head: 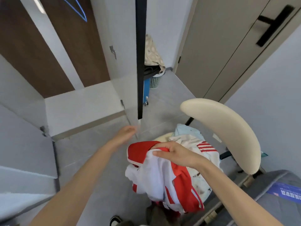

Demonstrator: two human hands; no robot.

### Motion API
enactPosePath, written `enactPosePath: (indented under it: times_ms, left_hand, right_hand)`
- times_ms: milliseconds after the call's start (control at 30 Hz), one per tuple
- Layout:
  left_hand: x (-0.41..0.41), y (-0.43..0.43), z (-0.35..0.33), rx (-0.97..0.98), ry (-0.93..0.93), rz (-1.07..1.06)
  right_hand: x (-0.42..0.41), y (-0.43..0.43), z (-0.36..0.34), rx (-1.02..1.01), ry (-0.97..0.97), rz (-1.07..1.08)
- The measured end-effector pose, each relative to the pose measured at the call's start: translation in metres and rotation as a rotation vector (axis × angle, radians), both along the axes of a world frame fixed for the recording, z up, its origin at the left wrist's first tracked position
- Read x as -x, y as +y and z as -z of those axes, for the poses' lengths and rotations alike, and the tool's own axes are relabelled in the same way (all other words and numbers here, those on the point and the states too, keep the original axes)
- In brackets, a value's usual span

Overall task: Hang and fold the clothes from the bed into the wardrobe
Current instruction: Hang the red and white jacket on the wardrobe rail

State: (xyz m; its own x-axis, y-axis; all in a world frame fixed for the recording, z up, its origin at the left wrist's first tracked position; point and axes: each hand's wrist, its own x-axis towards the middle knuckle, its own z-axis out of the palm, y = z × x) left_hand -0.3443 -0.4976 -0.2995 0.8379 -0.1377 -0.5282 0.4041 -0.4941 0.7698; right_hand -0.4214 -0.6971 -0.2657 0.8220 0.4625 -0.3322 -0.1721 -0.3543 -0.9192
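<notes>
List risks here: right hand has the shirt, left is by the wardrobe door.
1. The right hand grips the red and white garment at one bunched spot; the rest hangs low and may slip or drag.
2. The left hand, blurred, is at the wardrobe door edge; fingers or hanging cloth could get caught.
3. Lifting might pull the other clothes off the chair.

A red-and-white shirt (162,176) hangs bunched and crumpled. Behind it pale clothes (187,137) lie heaped. The wardrobe (81,108) stands open.
</notes>
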Motion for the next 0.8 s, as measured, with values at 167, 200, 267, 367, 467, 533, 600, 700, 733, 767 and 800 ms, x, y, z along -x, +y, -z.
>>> enactPosePath:
  times_ms: [167,200,267,367,467,533,600,700,733,767,800]
  left_hand:
    - [0.043,0.099,-0.024,0.048,-0.063,0.047]
    - [0.05,0.117,-0.028,0.068,-0.088,0.051]
    - [0.061,0.151,-0.037,0.076,-0.152,0.075]
    - [0.066,0.192,-0.048,-0.025,-0.214,0.155]
    - [0.06,0.226,-0.056,-0.028,-0.239,0.17]
    - [0.058,0.245,-0.061,-0.031,-0.212,0.08]
    - [0.057,0.261,-0.065,-0.007,-0.198,-0.001]
    - [0.052,0.282,-0.066,-0.065,-0.193,0.061]
    - [0.049,0.286,-0.066,-0.112,-0.199,0.077]
    - [0.045,0.29,-0.065,-0.153,-0.221,0.066]
    - [0.041,0.294,-0.063,-0.182,-0.258,0.033]
  right_hand:
    - [0.004,0.078,-0.048,-0.066,-0.042,-0.04]
    - [0.003,0.092,-0.058,-0.139,0.003,-0.015]
    - [-0.002,0.121,-0.077,-0.324,0.112,0.05]
    - [-0.012,0.158,-0.103,-0.488,0.162,0.096]
    - [-0.024,0.189,-0.123,-0.601,0.202,0.188]
    - [-0.035,0.205,-0.132,-0.668,0.235,0.24]
    - [-0.047,0.219,-0.139,-0.713,0.242,0.254]
    - [-0.067,0.238,-0.146,-0.77,0.242,0.288]
    - [-0.075,0.244,-0.147,-0.788,0.243,0.296]
    - [-0.084,0.25,-0.146,-0.795,0.245,0.31]
    - [-0.095,0.255,-0.144,-0.791,0.249,0.323]
